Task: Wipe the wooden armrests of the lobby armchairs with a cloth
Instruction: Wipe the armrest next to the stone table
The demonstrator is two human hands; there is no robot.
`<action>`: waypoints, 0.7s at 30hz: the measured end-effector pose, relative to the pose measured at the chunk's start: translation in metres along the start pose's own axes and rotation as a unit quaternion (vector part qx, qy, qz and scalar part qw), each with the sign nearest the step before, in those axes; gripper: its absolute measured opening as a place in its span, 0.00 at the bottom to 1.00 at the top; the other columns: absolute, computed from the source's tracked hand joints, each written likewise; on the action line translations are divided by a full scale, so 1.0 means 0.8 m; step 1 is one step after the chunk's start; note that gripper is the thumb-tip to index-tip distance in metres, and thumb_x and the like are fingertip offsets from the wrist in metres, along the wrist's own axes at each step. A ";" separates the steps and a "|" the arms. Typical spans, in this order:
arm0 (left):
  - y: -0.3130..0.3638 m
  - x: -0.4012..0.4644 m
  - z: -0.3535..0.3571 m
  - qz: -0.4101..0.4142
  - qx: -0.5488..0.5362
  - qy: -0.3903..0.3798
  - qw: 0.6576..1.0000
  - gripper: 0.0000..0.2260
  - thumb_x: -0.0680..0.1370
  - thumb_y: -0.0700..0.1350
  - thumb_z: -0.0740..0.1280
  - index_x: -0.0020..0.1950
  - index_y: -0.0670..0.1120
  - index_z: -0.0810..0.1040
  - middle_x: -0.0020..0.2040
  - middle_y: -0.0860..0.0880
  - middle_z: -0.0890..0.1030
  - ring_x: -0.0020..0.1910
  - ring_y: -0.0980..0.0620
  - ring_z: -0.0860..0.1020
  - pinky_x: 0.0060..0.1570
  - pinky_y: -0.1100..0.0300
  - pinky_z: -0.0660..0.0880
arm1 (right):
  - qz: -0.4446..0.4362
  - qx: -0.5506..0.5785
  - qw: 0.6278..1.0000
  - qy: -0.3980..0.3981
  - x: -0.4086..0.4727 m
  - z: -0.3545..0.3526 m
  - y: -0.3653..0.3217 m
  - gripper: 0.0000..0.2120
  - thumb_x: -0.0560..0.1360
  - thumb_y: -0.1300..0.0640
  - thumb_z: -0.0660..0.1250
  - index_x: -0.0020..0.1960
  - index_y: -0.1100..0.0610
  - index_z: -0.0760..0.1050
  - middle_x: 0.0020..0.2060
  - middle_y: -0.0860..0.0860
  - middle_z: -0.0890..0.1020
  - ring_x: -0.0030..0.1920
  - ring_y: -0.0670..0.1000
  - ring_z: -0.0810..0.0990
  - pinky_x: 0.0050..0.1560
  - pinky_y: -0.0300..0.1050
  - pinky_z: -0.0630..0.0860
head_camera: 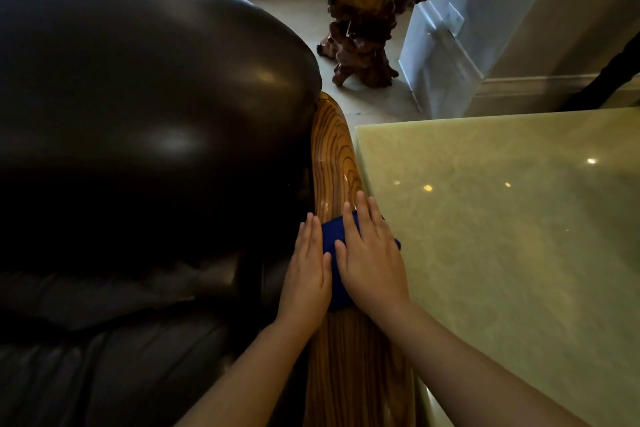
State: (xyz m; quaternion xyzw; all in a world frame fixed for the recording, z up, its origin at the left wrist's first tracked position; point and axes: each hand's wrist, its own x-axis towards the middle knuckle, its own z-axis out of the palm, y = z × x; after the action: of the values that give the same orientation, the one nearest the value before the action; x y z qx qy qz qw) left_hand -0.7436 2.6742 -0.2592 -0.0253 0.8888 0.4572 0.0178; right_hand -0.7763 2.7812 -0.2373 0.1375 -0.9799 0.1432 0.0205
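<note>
Cloth (pixel 333 236), dark blue, lies draped across the glossy wooden armrest (pixel 332 156), about midway along it. Both hands press it flat with open palms, right hand (pixel 372 253) on top, left hand (pixel 306 274) at its inner edge beside the leather seat (pixel 138 114), probably to spread pressure; neither grip is clenched. A pale stone worktop (pixel 502 218) stands just beside the armrest's outer edge.

It looked like a lobby or lounge. A dark leather armchair (pixel 145 114) with a glossy wooden armrest (pixel 334 156) stood beside a polished stone table (pixel 502 218), and a gnarled root-wood sculpture (pixel 363 17) (purely ornamental) stood on the tiled floor (pixel 294 14).
</note>
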 end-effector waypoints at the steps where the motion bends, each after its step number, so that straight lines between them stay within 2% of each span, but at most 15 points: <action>1: 0.000 -0.009 0.002 0.001 0.007 0.005 1.000 0.25 0.80 0.47 0.49 0.69 0.60 0.36 0.73 0.61 0.39 0.72 0.65 0.39 0.70 0.62 0.45 | -0.006 -0.005 1.000 0.001 -0.009 0.000 -0.001 0.27 0.78 0.49 0.47 0.74 0.57 0.49 0.75 0.56 0.51 0.75 0.54 0.46 0.73 0.53 0.54; 4: 0.000 -0.030 0.001 0.011 0.049 -0.003 0.999 0.26 0.80 0.48 0.49 0.67 0.60 0.33 0.73 0.60 0.36 0.73 0.63 0.37 0.72 0.59 0.43 | -0.030 -0.003 0.999 -0.016 -0.025 -0.002 0.000 0.27 0.79 0.49 0.47 0.74 0.56 0.46 0.75 0.54 0.45 0.75 0.53 0.42 0.74 0.52 0.50; 8: 0.000 -0.048 -0.024 0.034 0.109 -0.080 0.990 0.28 0.80 0.49 0.51 0.68 0.58 0.32 0.71 0.59 0.31 0.70 0.64 0.30 0.72 0.57 0.37 | -0.080 0.072 0.988 -0.115 -0.028 -0.028 0.020 0.34 0.77 0.47 0.54 0.71 0.45 0.33 0.72 0.46 0.33 0.72 0.46 0.30 0.73 0.54 0.39; 10: -0.004 -0.056 -0.037 0.079 0.150 -0.115 0.979 0.29 0.79 0.47 0.54 0.69 0.59 0.36 0.72 0.60 0.34 0.70 0.65 0.31 0.72 0.57 0.38 | -0.112 0.057 0.984 -0.125 -0.031 -0.044 0.035 0.38 0.74 0.45 0.61 0.72 0.42 0.37 0.74 0.45 0.35 0.72 0.45 0.32 0.72 0.54 0.38; 12: -0.003 -0.060 -0.044 0.089 0.149 -0.153 0.973 0.31 0.78 0.45 0.58 0.69 0.60 0.39 0.74 0.59 0.38 0.72 0.63 0.36 0.73 0.56 0.42 | -0.147 0.028 0.978 -0.144 -0.034 -0.054 0.046 0.38 0.71 0.46 0.65 0.74 0.45 0.47 0.75 0.46 0.43 0.73 0.44 0.36 0.73 0.52 0.44; 14: -0.001 -0.058 -0.047 0.084 0.150 -0.169 0.970 0.34 0.76 0.45 0.62 0.70 0.58 0.39 0.76 0.57 0.41 0.72 0.62 0.39 0.72 0.59 0.42 | -0.161 0.000 0.970 -0.183 -0.032 -0.058 0.047 0.38 0.70 0.46 0.68 0.73 0.48 0.51 0.76 0.48 0.48 0.74 0.45 0.42 0.73 0.48 0.47; 17: 0.002 -0.041 -0.050 0.071 0.161 -0.163 0.971 0.39 0.74 0.45 0.67 0.73 0.54 0.41 0.75 0.56 0.43 0.73 0.58 0.42 0.70 0.60 0.44 | -0.153 -0.013 0.966 -0.208 -0.023 -0.058 0.040 0.41 0.69 0.48 0.70 0.74 0.51 0.51 0.76 0.50 0.47 0.75 0.48 0.44 0.72 0.44 0.47; 21: 0.000 -0.040 -0.044 0.071 0.188 -0.152 0.968 0.38 0.73 0.46 0.67 0.74 0.51 0.44 0.77 0.53 0.45 0.71 0.61 0.42 0.70 0.60 0.44 | -0.125 -0.003 0.970 -0.207 -0.036 -0.050 0.039 0.40 0.71 0.49 0.69 0.74 0.51 0.48 0.76 0.50 0.46 0.75 0.48 0.42 0.74 0.50 0.53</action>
State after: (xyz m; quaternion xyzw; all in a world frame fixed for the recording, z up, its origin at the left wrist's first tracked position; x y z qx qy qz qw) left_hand -0.7119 2.6463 -0.2371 0.1117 0.9451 0.2806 0.1248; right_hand -0.7574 2.8286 -0.2099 0.2854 -0.9383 0.1046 -0.1651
